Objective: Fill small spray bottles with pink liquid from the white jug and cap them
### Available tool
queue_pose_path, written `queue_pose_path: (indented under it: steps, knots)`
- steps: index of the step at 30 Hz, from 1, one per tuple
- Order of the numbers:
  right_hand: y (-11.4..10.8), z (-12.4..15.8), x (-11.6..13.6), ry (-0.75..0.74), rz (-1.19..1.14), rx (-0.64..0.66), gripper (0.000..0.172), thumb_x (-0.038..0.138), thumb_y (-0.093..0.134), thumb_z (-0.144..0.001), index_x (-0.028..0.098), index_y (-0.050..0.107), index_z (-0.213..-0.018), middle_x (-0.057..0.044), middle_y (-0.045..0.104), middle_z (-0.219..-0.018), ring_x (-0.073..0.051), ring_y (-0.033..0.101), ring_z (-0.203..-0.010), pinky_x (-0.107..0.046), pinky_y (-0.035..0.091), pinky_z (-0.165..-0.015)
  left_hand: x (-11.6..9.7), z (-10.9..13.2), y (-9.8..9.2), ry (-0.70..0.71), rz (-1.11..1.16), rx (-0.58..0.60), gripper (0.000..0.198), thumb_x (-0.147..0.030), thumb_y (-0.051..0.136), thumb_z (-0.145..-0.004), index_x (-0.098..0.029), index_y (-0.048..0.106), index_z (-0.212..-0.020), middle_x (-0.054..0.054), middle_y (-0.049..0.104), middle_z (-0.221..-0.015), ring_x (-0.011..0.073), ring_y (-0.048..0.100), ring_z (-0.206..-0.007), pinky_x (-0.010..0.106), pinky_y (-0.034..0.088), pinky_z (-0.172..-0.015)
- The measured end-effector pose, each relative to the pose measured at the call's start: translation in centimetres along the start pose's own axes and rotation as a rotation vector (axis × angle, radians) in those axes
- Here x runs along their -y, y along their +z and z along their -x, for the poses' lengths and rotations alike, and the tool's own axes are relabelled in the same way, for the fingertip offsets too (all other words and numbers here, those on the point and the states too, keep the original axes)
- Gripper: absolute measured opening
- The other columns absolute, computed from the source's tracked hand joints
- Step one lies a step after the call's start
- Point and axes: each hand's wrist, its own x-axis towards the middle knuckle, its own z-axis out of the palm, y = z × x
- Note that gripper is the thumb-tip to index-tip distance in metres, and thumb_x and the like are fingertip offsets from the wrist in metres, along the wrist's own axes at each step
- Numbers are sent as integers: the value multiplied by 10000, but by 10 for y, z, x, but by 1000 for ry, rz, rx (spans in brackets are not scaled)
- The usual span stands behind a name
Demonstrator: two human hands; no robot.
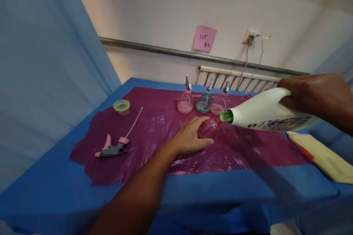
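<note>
Bottle: uncapped, on the near side of the sprayers, mouth right by the jug's green spout. Can't tell if they touch, or if anything's flowing.
Left hand: fingers in a wide C around the bottle's left side, probably to keep it from tipping; can't tell how hard they press.
Jug: tipped left, I'd guess so the spout lines up with the neck.
Right hand: wrapped snugly round the jug's handle.
Spray head: lying off to the left, tube pointing far, probably parked clear of the elbows.
Sprayers: three in a row at the far side, two pink, one teal.
Tub: far left, green lid.
Sheet: crinkly purple plastic over blue cloth, likely for drips.
Room: pale wall, pipe, pink note, blue curtains.
</note>
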Motion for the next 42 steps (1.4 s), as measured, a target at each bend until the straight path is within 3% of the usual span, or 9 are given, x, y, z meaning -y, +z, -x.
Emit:
queue_pose_path:
  steps: [10, 24, 33, 42]
  knots:
    - [-6, -2, 1, 11, -36, 8, 274, 527, 530, -821, 301, 684, -835, -71, 748, -798, -235, 568, -632, -343, 203, -567, 0, -1, 0, 13, -6, 8, 884, -537, 898, -870, -307, 590, -1666, 122, 659, -1636, 396, 669, -1491, 580, 540, -1300]
    - [-6, -4, -2, 12, -12, 29, 270, 517, 559, -827, 307, 718, -888, -76, 799, -874, -251, 649, -696, -333, 244, -557, -2, -1, -2, 6, -17, 23, 916, -541, 909, -866, -279, 578, -1679, 128, 669, -1614, 392, 677, -1467, 559, 554, -1277]
    - [-16, -6, 2, -76, 33, -7, 321, 497, 438, -925, 288, 673, -858, -59, 774, -814, -247, 701, -655, -306, 273, -506, 0, -1, -1, 7, -14, 33, 931, -562, 905, -866, -301, 562, -1691, 116, 658, -1621, 386, 674, -1470, 562, 560, -1267]
    - [-20, -5, 1, -74, 37, 11, 319, 495, 464, -892, 297, 713, -903, -57, 784, -847, -271, 717, -691, -337, 313, -521, -1, -1, -1, 16, -13, 25, 909, -538, 913, -857, -313, 583, -1673, 118, 676, -1597, 398, 686, -1448, 588, 563, -1258]
